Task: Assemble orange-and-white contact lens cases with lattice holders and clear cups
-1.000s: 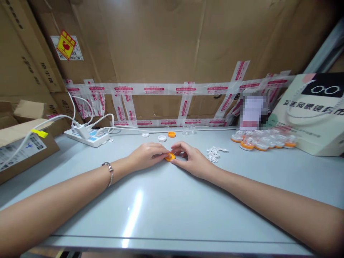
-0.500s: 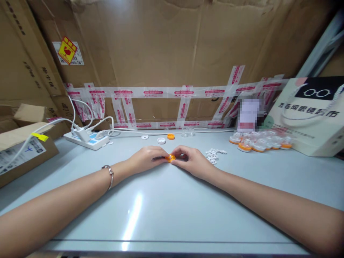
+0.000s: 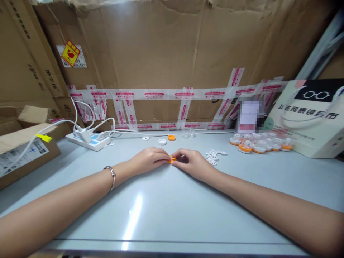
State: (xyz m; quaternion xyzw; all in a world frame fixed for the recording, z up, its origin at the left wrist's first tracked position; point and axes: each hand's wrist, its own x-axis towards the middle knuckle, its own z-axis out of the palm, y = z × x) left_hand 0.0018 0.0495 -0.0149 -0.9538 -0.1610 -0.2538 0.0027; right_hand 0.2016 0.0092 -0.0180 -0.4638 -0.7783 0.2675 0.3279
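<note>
A small round orange plastic piece [image 3: 171, 161] is pinched between my two hands over the middle of the table. From its left side my left hand [image 3: 149, 158] grips it with closed fingertips. On its right edge my right hand [image 3: 192, 160] has thumb and fingers closed. Fingertips hide much of the piece. Just beyond the hands lie another orange ring-shaped cap [image 3: 171, 137], a white cap [image 3: 162, 142] and a smaller white disc [image 3: 145, 138]. Clear cups [image 3: 188, 134] stand at the back. Several white perforated discs [image 3: 212, 157] lie in a loose pile right of my right hand.
Several clear domed pieces with orange and white bases [image 3: 259, 143] cluster at the right, beside a paper bag [image 3: 306, 118]. At the left are a power strip [image 3: 92, 142] with cables and an open cardboard box [image 3: 29, 154]. A large taped carton [image 3: 150, 53] backs the grey table [image 3: 166, 215].
My fingers have shifted slightly on the orange piece, and less of its top shows now. The whole view has moved a little; the other things stay in place.
</note>
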